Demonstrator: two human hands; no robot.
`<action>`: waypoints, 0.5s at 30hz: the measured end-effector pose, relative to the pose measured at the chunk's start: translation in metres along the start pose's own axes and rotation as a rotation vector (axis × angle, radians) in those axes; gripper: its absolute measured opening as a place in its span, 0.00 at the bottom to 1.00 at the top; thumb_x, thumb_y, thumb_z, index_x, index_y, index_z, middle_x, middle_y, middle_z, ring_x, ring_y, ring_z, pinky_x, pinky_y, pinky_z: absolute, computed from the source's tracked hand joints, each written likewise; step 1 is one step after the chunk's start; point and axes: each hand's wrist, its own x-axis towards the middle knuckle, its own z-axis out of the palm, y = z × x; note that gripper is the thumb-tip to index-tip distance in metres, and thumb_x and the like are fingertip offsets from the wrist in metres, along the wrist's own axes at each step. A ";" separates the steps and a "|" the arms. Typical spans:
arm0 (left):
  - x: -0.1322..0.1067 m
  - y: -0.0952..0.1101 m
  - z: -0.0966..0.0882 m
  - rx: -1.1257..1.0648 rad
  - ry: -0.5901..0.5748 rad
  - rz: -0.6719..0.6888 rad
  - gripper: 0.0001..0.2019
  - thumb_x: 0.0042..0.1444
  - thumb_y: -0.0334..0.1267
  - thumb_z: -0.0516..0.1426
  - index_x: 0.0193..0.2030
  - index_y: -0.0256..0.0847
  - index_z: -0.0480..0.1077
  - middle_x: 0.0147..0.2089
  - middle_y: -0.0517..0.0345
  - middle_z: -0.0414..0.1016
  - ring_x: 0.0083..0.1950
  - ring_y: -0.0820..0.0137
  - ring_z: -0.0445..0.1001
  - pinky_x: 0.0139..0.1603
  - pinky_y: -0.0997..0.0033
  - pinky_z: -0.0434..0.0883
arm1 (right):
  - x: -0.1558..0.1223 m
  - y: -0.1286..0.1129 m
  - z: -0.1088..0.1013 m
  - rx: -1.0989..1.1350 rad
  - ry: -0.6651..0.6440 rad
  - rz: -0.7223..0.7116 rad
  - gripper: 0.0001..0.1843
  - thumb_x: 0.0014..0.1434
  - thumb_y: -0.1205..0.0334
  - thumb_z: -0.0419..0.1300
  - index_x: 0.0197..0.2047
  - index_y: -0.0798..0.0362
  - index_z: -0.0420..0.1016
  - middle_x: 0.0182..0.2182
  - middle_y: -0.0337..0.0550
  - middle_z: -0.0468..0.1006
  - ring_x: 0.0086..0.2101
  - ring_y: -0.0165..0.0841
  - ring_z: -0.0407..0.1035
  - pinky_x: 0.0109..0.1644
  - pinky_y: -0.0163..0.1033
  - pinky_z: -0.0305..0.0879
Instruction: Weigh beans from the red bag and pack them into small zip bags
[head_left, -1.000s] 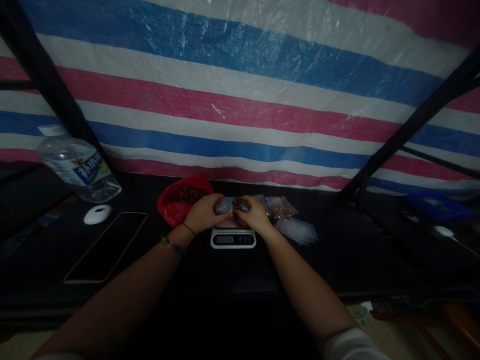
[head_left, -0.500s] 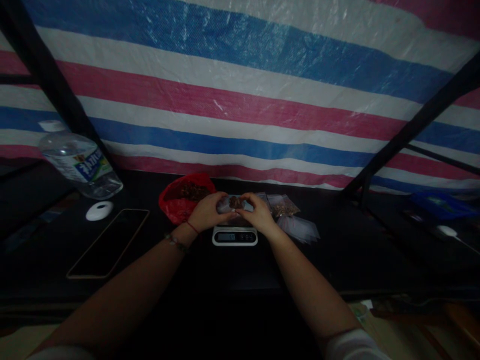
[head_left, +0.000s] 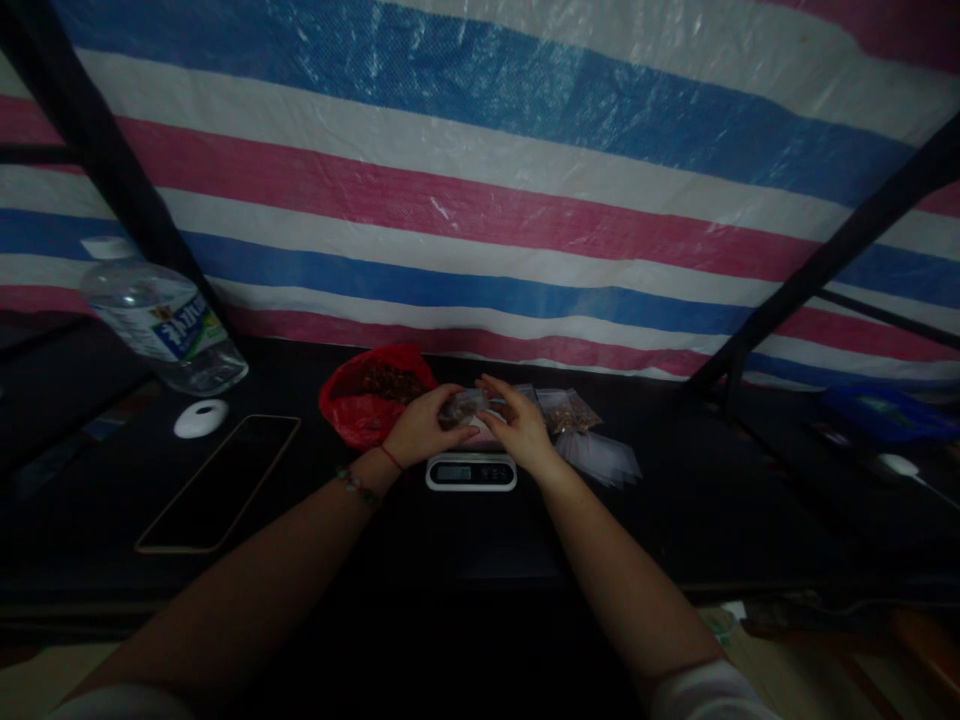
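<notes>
Over a small white digital scale (head_left: 471, 488), my left hand (head_left: 421, 425) curls round a small clear zip bag (head_left: 459, 406) with brown bits in it. Its fingers and thumb close on the bag from the left. On the other side, my right hand (head_left: 523, 425) is curved with its thumb and fingers apart, close to the bag's right side. Whether it touches the bag is hard to see. Both hands partly cover the scale's pan, while its lit display faces me. A red plastic bag (head_left: 352, 415) with brown dried pieces lies open beside my left hand.
Right of the scale are filled zip bags (head_left: 568, 411) and a fan of flat clear bags (head_left: 600, 458). To the left are a phone (head_left: 221, 485), a white mouse (head_left: 201, 418) and a large plastic bottle (head_left: 161, 325). A striped sheet (head_left: 480, 200) hangs behind the black table.
The bag has shifted left, toward my left hand, and tilted. My right hand's fingers have spread away from it. The scale and the other things have stayed put.
</notes>
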 end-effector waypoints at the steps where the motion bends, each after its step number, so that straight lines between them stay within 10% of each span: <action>1: 0.000 0.001 0.000 -0.009 -0.007 0.007 0.28 0.46 0.49 0.63 0.52 0.39 0.66 0.49 0.48 0.75 0.48 0.59 0.75 0.49 0.58 0.72 | 0.000 0.000 0.000 0.015 -0.003 -0.002 0.29 0.56 0.64 0.61 0.61 0.44 0.65 0.55 0.46 0.72 0.52 0.36 0.69 0.55 0.45 0.69; 15: -0.003 0.004 -0.001 0.040 0.114 0.000 0.20 0.50 0.42 0.59 0.49 0.39 0.67 0.41 0.53 0.76 0.39 0.64 0.76 0.41 0.64 0.74 | 0.003 -0.004 -0.008 -0.188 -0.055 -0.076 0.25 0.50 0.70 0.62 0.52 0.47 0.73 0.45 0.46 0.70 0.46 0.36 0.69 0.47 0.42 0.71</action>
